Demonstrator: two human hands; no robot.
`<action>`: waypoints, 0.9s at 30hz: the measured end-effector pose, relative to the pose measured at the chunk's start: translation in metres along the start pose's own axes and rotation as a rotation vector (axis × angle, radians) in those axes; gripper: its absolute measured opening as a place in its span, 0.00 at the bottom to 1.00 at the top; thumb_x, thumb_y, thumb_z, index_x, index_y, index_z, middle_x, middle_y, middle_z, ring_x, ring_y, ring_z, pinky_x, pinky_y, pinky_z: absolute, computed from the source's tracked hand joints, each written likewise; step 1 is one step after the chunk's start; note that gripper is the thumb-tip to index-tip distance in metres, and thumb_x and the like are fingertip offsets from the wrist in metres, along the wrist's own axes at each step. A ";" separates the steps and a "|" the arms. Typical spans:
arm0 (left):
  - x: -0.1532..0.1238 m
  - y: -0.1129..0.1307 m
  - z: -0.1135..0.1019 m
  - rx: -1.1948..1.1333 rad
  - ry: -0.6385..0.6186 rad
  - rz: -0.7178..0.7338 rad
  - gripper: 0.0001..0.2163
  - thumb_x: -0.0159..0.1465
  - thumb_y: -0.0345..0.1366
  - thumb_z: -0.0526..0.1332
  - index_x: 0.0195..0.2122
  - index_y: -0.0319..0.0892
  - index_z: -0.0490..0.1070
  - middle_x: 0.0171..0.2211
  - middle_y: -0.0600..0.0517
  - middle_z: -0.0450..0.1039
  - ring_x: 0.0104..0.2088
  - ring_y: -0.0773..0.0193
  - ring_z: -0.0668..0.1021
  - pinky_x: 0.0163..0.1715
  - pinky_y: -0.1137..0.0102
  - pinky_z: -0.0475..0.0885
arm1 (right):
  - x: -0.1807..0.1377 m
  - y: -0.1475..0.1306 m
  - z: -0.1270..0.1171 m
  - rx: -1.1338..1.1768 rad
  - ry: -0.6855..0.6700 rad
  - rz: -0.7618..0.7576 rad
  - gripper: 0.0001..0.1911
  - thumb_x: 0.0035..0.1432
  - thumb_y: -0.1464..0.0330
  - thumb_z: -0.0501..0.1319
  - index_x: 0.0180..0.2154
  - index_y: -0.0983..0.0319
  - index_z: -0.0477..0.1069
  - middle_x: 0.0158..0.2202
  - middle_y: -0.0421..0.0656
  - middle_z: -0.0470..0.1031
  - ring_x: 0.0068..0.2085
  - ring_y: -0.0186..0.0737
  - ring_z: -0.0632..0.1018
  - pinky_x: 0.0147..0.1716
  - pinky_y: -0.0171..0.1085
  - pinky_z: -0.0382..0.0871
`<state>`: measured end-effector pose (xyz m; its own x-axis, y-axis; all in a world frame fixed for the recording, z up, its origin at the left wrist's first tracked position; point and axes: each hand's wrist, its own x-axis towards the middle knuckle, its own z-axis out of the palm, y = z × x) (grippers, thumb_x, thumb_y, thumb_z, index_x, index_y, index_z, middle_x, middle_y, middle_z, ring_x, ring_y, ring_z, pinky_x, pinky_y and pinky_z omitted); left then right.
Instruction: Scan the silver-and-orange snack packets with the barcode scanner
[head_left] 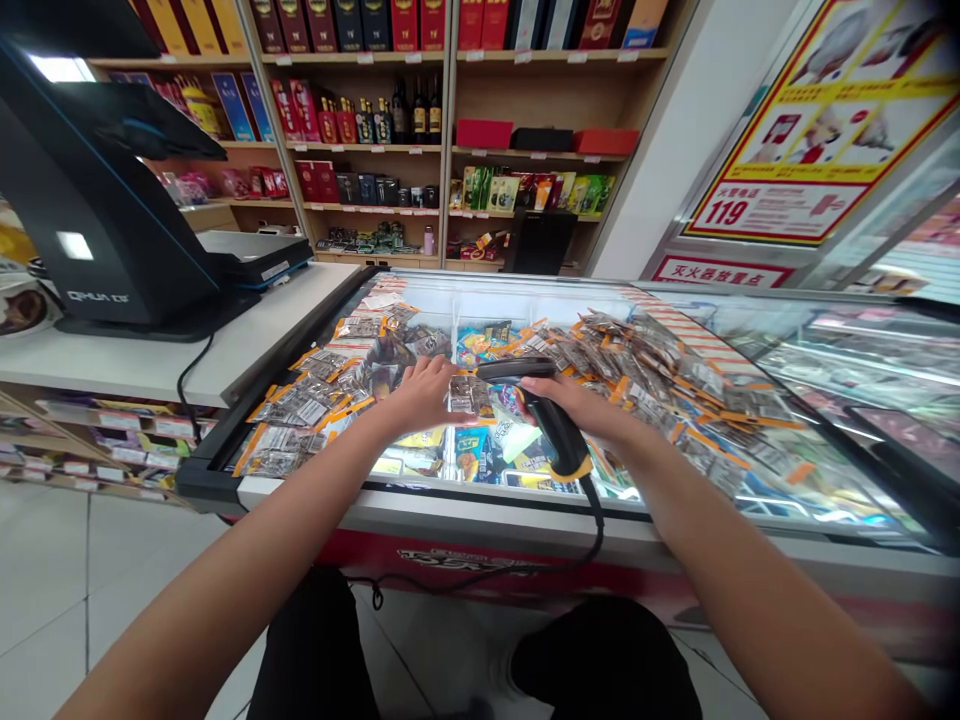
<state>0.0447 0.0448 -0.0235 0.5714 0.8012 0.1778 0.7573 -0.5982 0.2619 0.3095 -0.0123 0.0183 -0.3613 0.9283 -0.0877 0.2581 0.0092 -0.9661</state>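
Observation:
My right hand is wrapped round the grip of a black and yellow barcode scanner. The scanner's head points left, and its cable hangs over the front edge of the chest freezer. My left hand is closed at the left side of a small clear packet with dark contents, just in front of the scanner head. The left fingertips are partly hidden behind the packet. Around both hands, many similar orange-edged packets lie on the freezer's glass top, heaped to the left and to the right.
To the left, a counter bears a black checkout scale. Shelves with boxes and bottles stand at the back. Bagged goods show through the glass. The scanner's cable loops low across the freezer front, near my knees.

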 end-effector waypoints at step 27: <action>-0.024 -0.041 -0.047 0.298 0.193 -0.863 0.27 0.68 0.44 0.55 0.63 0.30 0.68 0.67 0.25 0.63 0.66 0.26 0.66 0.61 0.40 0.63 | 0.008 0.006 -0.003 -0.278 0.163 -0.061 0.24 0.67 0.48 0.58 0.39 0.62 0.77 0.42 0.49 0.81 0.41 0.47 0.79 0.42 0.42 0.74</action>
<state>-0.0146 0.0507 0.0060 -0.2694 0.9429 0.1960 0.9604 0.2479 0.1274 0.3104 -0.0037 0.0124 -0.2412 0.9700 0.0297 0.4832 0.1466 -0.8631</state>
